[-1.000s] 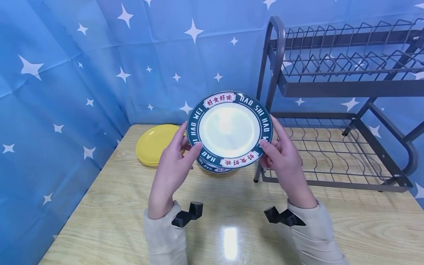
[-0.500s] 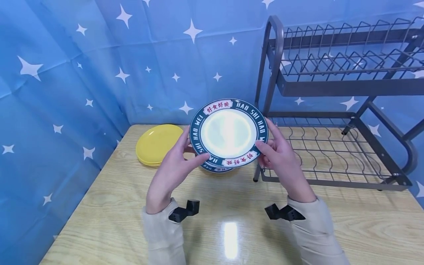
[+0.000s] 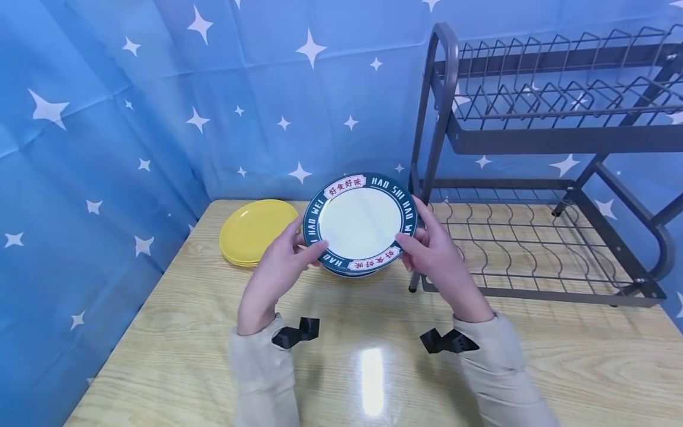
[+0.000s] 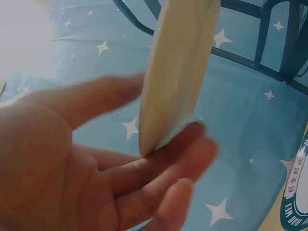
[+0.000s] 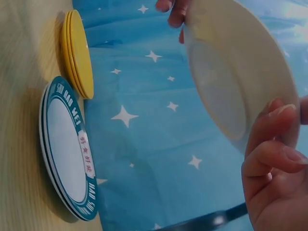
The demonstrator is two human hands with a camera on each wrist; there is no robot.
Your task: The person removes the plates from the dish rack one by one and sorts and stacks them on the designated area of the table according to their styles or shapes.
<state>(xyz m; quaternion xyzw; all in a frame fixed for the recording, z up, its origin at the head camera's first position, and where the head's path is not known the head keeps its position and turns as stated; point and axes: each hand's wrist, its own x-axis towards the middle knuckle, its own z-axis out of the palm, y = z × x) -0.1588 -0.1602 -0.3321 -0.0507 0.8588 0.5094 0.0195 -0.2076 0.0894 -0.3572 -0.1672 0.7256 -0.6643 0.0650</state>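
Note:
A white plate (image 3: 360, 220) with a dark green, lettered rim is held up by both hands, one at each side. My left hand (image 3: 276, 267) pinches its left edge, thumb on the rim and fingers beneath. On the opposite edge, my right hand (image 3: 439, 256) grips the rim in the same way. The right wrist view shows the plate's pale underside (image 5: 216, 86) well off the table. Below it lies a small stack of matching green-rimmed plates (image 5: 67, 149), mostly hidden in the head view.
Yellow plates (image 3: 258, 231) are stacked on the wooden table (image 3: 176, 350) to the left. A dark grey two-tier wire dish rack (image 3: 533, 142) stands at the right. Behind hangs a blue cloth with white stars (image 3: 123, 118).
The held plate and both hands have come down towards the stacked plates, and in the last half second shifted slightly left. The plate now looks smaller and covers most of the stack.

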